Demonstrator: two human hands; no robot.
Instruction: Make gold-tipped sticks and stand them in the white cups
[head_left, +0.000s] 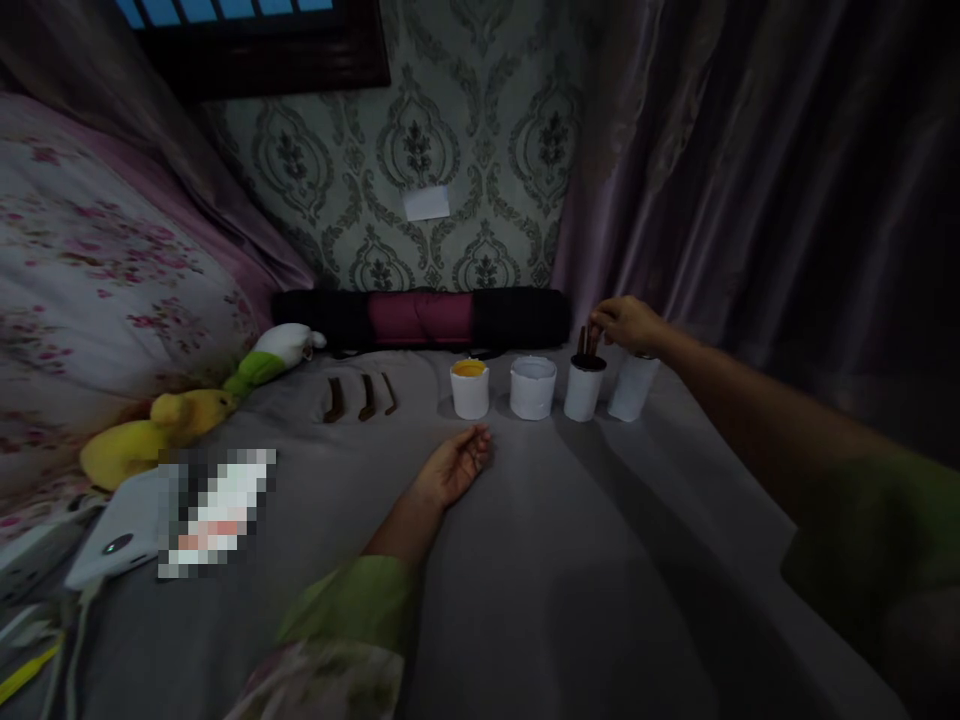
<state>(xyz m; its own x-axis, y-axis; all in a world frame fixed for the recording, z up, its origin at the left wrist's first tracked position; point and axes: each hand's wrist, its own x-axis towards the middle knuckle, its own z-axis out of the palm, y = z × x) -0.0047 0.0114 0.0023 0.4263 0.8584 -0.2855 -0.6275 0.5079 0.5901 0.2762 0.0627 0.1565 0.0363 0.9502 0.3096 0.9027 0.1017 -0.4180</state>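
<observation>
My right hand (626, 322) reaches to the third white cup (582, 395), fingers pinched on the top of a slim brown stick (592, 340) that stands in it. Other brown sticks poke up beside it; their lower ends are hidden in the cup. My left hand (456, 465) rests palm up on the grey sheet, fingers loosely curled and holding nothing. Just beyond it is a white cup with a yellow inside (471, 396), then a wider white cup (532, 390). To the left lie three brown L-shaped pieces, like hex keys: a thick one (334, 398), a middle one (367, 397) and a thin one (389, 393).
A fourth white container (631, 390) stands behind my right wrist. A black and maroon roll (424, 318) lies along the patterned wall. At the left are plush toys (150, 440), a white device with a cable (124, 525) and a pixelated item (221, 515). Curtains (720, 200) hang right.
</observation>
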